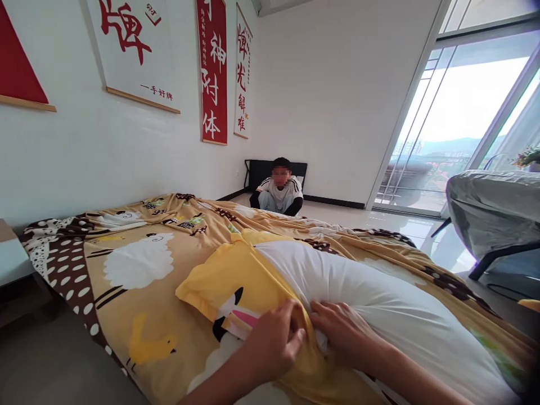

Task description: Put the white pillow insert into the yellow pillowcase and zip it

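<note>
A white pillow (392, 298) lies on the bed, its far-left end inside a yellow pillowcase (240, 270) with a cartoon print. At the pillowcase's opening, my left hand (276, 337) is closed on the yellow edge, fingers curled around the cloth. Just to its right, my right hand (343, 326) presses on the white pillow beside that edge, its fingers bent and the tips partly sunk in the fabric. Whether the right hand pinches the pillow is hard to make out. Beneath both lies a tan blanket (139, 304) printed with sheep and chicks.
A person (280, 188) crouches beyond the bed's far edge, before a black panel (257, 174). Scrolls (215, 84) hang on the left wall. To the right stand a plastic-covered chair (498, 208) and a glass door (434, 129). A small table (12, 259) borders the bed at left.
</note>
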`<state>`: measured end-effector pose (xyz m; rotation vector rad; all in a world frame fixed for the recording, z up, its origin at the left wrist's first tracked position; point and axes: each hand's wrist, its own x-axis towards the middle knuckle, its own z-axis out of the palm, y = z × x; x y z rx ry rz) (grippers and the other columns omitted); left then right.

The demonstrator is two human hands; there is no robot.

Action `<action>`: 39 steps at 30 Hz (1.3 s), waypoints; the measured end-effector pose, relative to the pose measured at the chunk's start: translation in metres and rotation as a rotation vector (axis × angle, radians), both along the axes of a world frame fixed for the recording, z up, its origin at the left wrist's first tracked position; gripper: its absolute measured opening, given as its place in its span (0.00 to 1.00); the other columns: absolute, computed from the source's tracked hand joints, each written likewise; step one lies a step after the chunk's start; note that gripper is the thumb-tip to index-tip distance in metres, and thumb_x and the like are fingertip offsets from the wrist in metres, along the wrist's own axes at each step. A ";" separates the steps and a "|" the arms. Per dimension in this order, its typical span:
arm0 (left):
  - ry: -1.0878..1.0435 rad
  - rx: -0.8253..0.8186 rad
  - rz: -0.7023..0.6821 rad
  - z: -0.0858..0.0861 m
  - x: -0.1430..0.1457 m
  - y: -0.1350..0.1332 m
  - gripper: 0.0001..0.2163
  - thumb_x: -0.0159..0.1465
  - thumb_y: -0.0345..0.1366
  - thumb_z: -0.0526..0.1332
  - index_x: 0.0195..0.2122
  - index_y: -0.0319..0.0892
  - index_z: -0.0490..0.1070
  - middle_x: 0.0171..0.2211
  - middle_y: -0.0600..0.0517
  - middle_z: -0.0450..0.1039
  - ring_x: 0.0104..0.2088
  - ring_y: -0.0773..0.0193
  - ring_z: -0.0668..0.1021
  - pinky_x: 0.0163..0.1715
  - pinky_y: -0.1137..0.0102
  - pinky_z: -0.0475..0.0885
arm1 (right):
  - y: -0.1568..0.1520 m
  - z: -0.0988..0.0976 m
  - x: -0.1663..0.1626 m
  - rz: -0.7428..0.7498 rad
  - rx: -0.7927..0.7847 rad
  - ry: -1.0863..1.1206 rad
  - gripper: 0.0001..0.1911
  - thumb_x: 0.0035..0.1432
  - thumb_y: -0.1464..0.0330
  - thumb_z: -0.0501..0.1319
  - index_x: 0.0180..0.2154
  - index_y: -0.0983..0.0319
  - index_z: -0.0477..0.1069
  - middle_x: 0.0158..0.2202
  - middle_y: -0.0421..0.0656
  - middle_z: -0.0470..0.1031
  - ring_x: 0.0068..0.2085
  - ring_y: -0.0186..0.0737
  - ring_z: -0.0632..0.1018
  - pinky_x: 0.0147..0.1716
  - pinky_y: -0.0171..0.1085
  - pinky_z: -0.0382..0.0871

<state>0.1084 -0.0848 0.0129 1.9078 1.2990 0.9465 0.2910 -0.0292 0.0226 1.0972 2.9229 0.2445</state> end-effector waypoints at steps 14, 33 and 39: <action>0.821 0.599 -0.152 -0.007 -0.016 0.035 0.18 0.59 0.40 0.57 0.49 0.39 0.61 0.50 0.44 0.66 0.53 0.54 0.66 0.51 0.54 0.56 | -0.015 0.020 0.014 -0.052 -0.240 0.033 0.33 0.45 0.71 0.61 0.56 0.56 0.65 0.51 0.50 0.69 0.51 0.52 0.71 0.49 0.48 0.64; 0.906 0.783 -0.204 0.005 -0.061 0.069 0.15 0.58 0.48 0.59 0.31 0.40 0.65 0.31 0.51 0.70 0.38 0.59 0.71 0.48 0.59 0.54 | 0.091 0.020 -0.072 0.107 -0.263 0.101 0.47 0.41 0.59 0.67 0.63 0.48 0.53 0.68 0.49 0.44 0.66 0.59 0.48 0.59 0.63 0.39; 0.614 0.474 -0.124 0.029 -0.072 0.096 0.05 0.52 0.33 0.58 0.24 0.40 0.61 0.28 0.54 0.68 0.34 0.66 0.69 0.45 0.66 0.56 | 0.086 -0.015 -0.070 0.192 -0.111 0.179 0.38 0.49 0.59 0.62 0.62 0.54 0.58 0.67 0.52 0.49 0.65 0.59 0.51 0.59 0.61 0.43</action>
